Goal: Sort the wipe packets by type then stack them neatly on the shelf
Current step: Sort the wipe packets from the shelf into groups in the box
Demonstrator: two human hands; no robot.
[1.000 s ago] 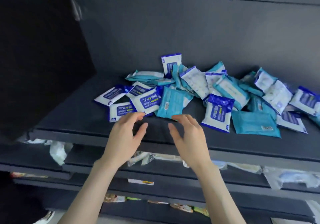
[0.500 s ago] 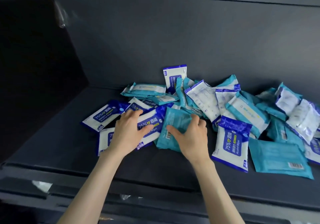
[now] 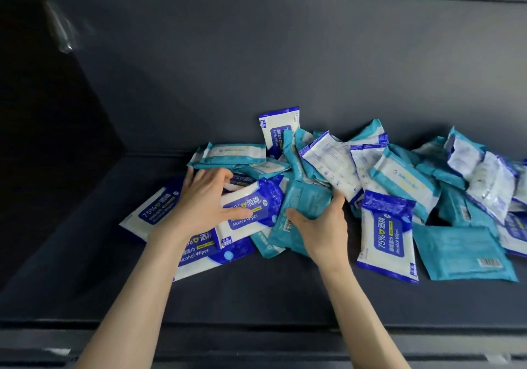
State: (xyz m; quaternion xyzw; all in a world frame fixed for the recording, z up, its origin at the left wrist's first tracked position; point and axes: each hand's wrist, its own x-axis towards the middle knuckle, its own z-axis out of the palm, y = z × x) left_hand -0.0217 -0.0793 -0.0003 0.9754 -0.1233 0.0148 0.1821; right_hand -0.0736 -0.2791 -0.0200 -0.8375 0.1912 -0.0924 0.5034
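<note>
Now, right hand [image 3: 322,231]: I see fingers curled round a teal packet [image 3: 306,200], at the pile's left edge.
Left hand [image 3: 199,206]: fingers spread flat on a blue packet [image 3: 262,197].
Pile [image 3: 399,174]: both types mixed, on the shelf [image 3: 256,297].

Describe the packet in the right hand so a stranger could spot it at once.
On the dark shelf lies a heap of wipe packets; two hands reach into its left end. The right hand grips a plain teal packet, printed back up with a small barcode, unlike the blue-and-white Alcohol Wipes packet under the left hand beside it.
</note>
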